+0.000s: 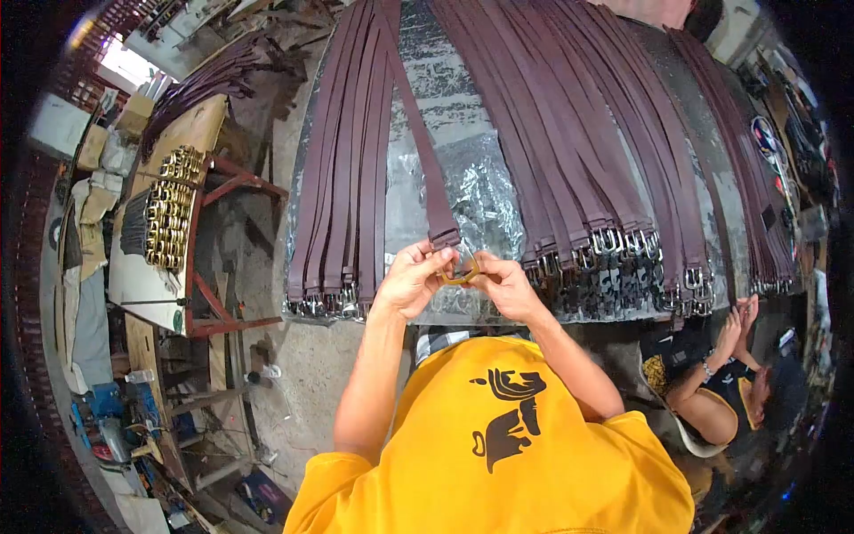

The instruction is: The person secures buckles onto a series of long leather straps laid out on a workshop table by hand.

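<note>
A dark brown belt runs down the table towards me, and its folded end lies between my hands. My left hand pinches the belt just below that fold. My right hand is closed on the right side of a yellowish buckle at the belt's end. Fingers partly cover the buckle. Left of my hands lies a group of belts with silver buckles near the table edge. To the right is a larger row of belts, their silver buckles also facing me.
The dark table is partly covered with clear plastic. Another person's hands are at its right front corner, near more belts. On the left, a bench with a red metal frame carries rows of gold buckles.
</note>
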The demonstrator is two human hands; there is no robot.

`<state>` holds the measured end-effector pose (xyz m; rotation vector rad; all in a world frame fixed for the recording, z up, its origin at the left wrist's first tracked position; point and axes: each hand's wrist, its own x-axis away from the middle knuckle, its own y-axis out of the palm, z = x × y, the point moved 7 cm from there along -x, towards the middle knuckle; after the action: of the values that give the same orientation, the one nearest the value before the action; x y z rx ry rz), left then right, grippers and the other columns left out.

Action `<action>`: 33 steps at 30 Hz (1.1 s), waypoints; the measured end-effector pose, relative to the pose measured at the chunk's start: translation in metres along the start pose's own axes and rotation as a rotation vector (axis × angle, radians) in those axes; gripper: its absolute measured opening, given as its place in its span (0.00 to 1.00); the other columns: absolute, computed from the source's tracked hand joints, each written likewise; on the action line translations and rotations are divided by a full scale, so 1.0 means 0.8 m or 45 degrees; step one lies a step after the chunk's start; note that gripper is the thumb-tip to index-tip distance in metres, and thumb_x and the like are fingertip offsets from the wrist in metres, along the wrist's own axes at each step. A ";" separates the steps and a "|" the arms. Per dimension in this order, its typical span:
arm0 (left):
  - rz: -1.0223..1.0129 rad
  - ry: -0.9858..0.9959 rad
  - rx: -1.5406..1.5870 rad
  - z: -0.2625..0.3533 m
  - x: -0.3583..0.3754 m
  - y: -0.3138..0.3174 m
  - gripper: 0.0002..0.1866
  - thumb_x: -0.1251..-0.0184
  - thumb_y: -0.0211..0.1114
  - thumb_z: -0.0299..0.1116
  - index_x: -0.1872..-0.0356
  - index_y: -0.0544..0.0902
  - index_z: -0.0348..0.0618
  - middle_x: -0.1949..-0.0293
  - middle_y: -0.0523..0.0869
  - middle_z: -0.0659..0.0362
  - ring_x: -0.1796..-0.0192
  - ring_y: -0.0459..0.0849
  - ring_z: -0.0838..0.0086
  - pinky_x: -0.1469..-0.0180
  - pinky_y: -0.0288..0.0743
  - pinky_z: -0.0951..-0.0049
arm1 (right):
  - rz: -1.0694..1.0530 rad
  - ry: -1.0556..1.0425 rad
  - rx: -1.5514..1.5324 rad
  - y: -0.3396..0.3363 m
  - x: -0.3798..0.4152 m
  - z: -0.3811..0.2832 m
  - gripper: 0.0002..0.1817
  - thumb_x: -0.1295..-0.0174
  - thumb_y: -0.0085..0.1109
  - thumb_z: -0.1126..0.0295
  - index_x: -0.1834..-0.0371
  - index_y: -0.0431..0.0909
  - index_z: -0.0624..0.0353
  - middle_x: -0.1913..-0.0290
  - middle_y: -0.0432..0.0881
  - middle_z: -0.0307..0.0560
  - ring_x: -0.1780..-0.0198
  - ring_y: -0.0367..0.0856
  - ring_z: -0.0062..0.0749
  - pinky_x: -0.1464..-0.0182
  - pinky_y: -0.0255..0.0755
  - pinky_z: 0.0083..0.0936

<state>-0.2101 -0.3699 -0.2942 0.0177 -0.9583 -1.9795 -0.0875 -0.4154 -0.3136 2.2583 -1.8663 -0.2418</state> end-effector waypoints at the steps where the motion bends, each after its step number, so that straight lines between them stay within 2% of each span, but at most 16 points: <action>1: 0.041 0.000 -0.029 0.000 -0.001 0.002 0.08 0.37 0.64 0.30 0.60 0.78 0.38 0.65 0.83 0.60 0.63 0.82 0.77 0.56 0.76 0.72 | -0.005 -0.032 0.037 -0.001 -0.002 -0.009 0.06 0.37 0.53 0.78 0.62 0.80 0.66 0.65 0.73 0.39 0.62 0.74 0.19 0.61 0.68 0.18; 4: 0.127 -0.001 -0.080 0.003 -0.003 0.017 0.10 0.38 0.64 0.29 0.59 0.76 0.37 0.64 0.83 0.58 0.61 0.83 0.74 0.59 0.78 0.70 | -0.014 -0.074 0.065 -0.007 -0.006 -0.019 0.06 0.38 0.55 0.77 0.62 0.81 0.65 0.64 0.75 0.39 0.64 0.73 0.18 0.64 0.68 0.18; 5: 0.119 -0.002 -0.081 0.006 -0.002 0.025 0.10 0.38 0.64 0.29 0.58 0.76 0.37 0.64 0.84 0.58 0.62 0.83 0.75 0.59 0.77 0.73 | -0.006 -0.067 0.045 -0.007 -0.007 -0.021 0.06 0.38 0.55 0.77 0.61 0.81 0.65 0.64 0.75 0.39 0.65 0.73 0.18 0.64 0.68 0.18; 7: 0.107 -0.004 -0.079 0.010 -0.001 0.038 0.12 0.38 0.65 0.29 0.56 0.76 0.37 0.65 0.85 0.59 0.64 0.82 0.78 0.60 0.75 0.78 | 0.012 -0.081 0.008 -0.005 -0.004 -0.031 0.07 0.38 0.56 0.75 0.60 0.81 0.65 0.63 0.76 0.39 0.63 0.76 0.19 0.62 0.70 0.18; 11: 0.067 -0.045 -0.078 -0.001 -0.013 0.019 0.10 0.39 0.66 0.31 0.61 0.75 0.38 0.66 0.84 0.57 0.69 0.81 0.79 0.66 0.74 0.80 | 0.083 -0.166 -0.149 0.000 -0.001 -0.051 0.09 0.36 0.55 0.72 0.58 0.81 0.65 0.62 0.77 0.38 0.61 0.78 0.21 0.58 0.75 0.19; 12: 0.057 -0.051 -0.103 0.002 -0.014 0.016 0.09 0.36 0.62 0.29 0.59 0.75 0.37 0.64 0.85 0.53 0.64 0.84 0.72 0.60 0.79 0.69 | 0.093 -0.165 -0.154 -0.001 -0.002 -0.047 0.09 0.36 0.55 0.72 0.58 0.81 0.65 0.61 0.77 0.38 0.61 0.78 0.20 0.58 0.76 0.19; 17: 0.058 -0.002 -0.132 0.007 -0.018 0.020 0.08 0.36 0.62 0.29 0.59 0.76 0.37 0.66 0.84 0.57 0.65 0.83 0.74 0.60 0.78 0.73 | 0.169 -0.099 0.003 -0.002 0.001 -0.050 0.07 0.35 0.53 0.74 0.61 0.80 0.65 0.68 0.79 0.36 0.68 0.77 0.16 0.64 0.73 0.16; 21: -0.012 0.023 -0.119 0.020 -0.015 0.037 0.06 0.36 0.60 0.27 0.61 0.77 0.38 0.66 0.83 0.59 0.66 0.82 0.76 0.60 0.77 0.75 | 0.213 -0.094 -0.112 0.005 0.002 -0.058 0.07 0.34 0.52 0.73 0.61 0.79 0.64 0.70 0.80 0.38 0.70 0.77 0.19 0.67 0.72 0.17; 23: -0.026 0.093 -0.131 0.034 -0.008 0.040 0.05 0.36 0.59 0.25 0.61 0.77 0.38 0.67 0.82 0.60 0.66 0.81 0.77 0.60 0.76 0.75 | 0.184 -0.065 -0.047 0.007 0.001 -0.056 0.07 0.33 0.50 0.72 0.61 0.76 0.64 0.69 0.80 0.40 0.71 0.77 0.19 0.68 0.72 0.17; 25: -0.091 0.158 -0.181 0.036 -0.023 0.026 0.06 0.37 0.59 0.25 0.60 0.76 0.38 0.67 0.82 0.60 0.66 0.81 0.77 0.60 0.76 0.74 | 0.215 -0.013 0.117 0.007 0.005 -0.059 0.07 0.33 0.50 0.70 0.59 0.75 0.62 0.72 0.79 0.38 0.71 0.76 0.18 0.68 0.72 0.18; 28: -0.007 0.249 -0.117 0.050 -0.010 0.068 0.11 0.39 0.61 0.21 0.55 0.74 0.37 0.59 0.81 0.56 0.59 0.81 0.72 0.57 0.75 0.71 | 0.254 -0.115 0.178 0.008 0.011 -0.055 0.08 0.33 0.49 0.68 0.58 0.74 0.59 0.73 0.73 0.34 0.72 0.70 0.16 0.69 0.69 0.18; 30: 0.022 0.268 -0.093 0.040 -0.018 0.063 0.13 0.40 0.61 0.20 0.54 0.73 0.39 0.62 0.80 0.59 0.62 0.80 0.73 0.59 0.74 0.73 | 0.275 -0.133 0.183 0.010 0.019 -0.065 0.08 0.31 0.47 0.66 0.59 0.71 0.60 0.74 0.70 0.34 0.70 0.67 0.15 0.69 0.67 0.18; 32: -0.058 0.269 -0.088 0.023 -0.028 0.065 0.13 0.40 0.61 0.20 0.55 0.72 0.40 0.64 0.79 0.61 0.63 0.78 0.75 0.59 0.72 0.74 | 0.305 -0.036 0.096 0.014 0.024 -0.055 0.08 0.30 0.44 0.67 0.62 0.69 0.60 0.78 0.68 0.33 0.76 0.67 0.16 0.74 0.65 0.18; 33: -0.113 0.258 -0.094 0.021 -0.028 0.074 0.13 0.40 0.61 0.19 0.56 0.72 0.41 0.65 0.78 0.62 0.64 0.77 0.76 0.59 0.71 0.75 | 0.248 -0.009 -0.064 0.017 0.022 -0.056 0.09 0.30 0.43 0.67 0.56 0.70 0.60 0.80 0.68 0.32 0.78 0.66 0.16 0.76 0.64 0.18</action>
<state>-0.1605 -0.3601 -0.2524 0.2187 -0.7649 -2.0481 -0.0856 -0.4327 -0.2668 2.0283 -2.0425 -0.2634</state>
